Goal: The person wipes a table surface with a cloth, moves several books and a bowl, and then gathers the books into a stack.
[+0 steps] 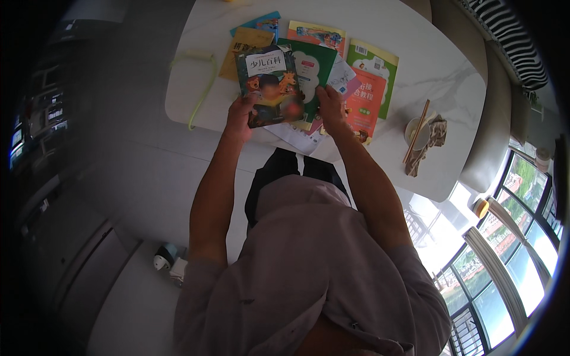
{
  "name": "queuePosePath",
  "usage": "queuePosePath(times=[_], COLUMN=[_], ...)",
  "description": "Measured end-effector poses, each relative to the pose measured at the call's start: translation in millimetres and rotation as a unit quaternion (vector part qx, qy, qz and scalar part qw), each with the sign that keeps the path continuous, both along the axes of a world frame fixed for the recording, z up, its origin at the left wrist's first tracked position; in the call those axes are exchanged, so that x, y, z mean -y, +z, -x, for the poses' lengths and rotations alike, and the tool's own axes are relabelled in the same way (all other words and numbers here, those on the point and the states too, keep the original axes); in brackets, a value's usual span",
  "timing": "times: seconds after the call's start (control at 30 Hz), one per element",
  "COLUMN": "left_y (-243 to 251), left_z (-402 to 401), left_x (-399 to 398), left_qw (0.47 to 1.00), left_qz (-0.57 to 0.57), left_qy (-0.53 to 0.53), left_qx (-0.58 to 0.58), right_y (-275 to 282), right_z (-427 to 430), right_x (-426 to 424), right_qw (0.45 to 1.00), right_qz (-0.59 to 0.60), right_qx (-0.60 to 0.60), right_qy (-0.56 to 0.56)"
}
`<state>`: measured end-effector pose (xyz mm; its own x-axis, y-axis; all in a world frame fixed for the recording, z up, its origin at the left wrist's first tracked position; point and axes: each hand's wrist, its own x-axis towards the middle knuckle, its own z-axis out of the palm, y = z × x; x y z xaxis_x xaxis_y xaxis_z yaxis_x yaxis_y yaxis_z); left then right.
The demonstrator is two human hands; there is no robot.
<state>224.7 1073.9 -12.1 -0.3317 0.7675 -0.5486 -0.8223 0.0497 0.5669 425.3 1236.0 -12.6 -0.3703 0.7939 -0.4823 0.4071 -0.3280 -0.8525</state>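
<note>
My left hand (241, 116) grips the lower left side of a dark illustrated children's book (278, 82), its thumb on the cover. The cover bears printed writing, animals and a reading figure. Partly behind it is a green book (326, 55) with a white cloud-shaped panel. My right hand (331, 110) holds that green book by its right edge. Both books are over the near edge of a white marbled table (423, 58). Beneath and around them lie a tan book (240, 42), a blue book (262, 22), an orange workbook (368, 98) and loose printed sheets (296, 139).
A green-backed workbook (376, 55) and a yellow-and-orange book (318, 31) lie farther back. At right stand a bowl (415, 132) with chopsticks (417, 131) across it and a brown cloth (438, 132) beside it. A yellow-green strap (208, 91) curves along the left edge.
</note>
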Motion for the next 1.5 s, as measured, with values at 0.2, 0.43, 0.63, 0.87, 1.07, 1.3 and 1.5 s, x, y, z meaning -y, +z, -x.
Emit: queuePosePath(times=[0.2,0.43,0.63,0.87,1.07,1.3,1.5], left_y=[56,155,150,124,101,35,-61], left_z=[52,34,-26,-58,-56,-52,-73], left_x=[49,3,-52,-49,-23,4,-28], left_qw=[0.983,0.862,0.664,0.662,0.775,0.963,0.988], left_qz=[-0.074,-0.068,-0.213,-0.137,-0.013,0.004,0.09], left_qy=[-0.053,-0.383,-0.418,-0.496,-0.449,-0.209,-0.052], left_qx=[-0.157,-0.326,-0.582,-0.545,-0.445,-0.17,-0.116], right_y=[132,201,198,168,133,24,20], right_z=[-38,-35,2,-17,-88,-189,-166], right_x=[-38,-74,-59,-63,-83,-71,-58], right_qw=[0.954,0.847,0.725,0.767,0.964,0.925,0.919], right_qz=[-0.273,-0.25,-0.189,-0.1,0.156,-0.17,-0.121], right_qx=[0.067,0.187,0.152,0.069,0.003,0.339,0.375], right_qy=[0.1,0.431,0.645,0.63,0.213,0.005,-0.004])
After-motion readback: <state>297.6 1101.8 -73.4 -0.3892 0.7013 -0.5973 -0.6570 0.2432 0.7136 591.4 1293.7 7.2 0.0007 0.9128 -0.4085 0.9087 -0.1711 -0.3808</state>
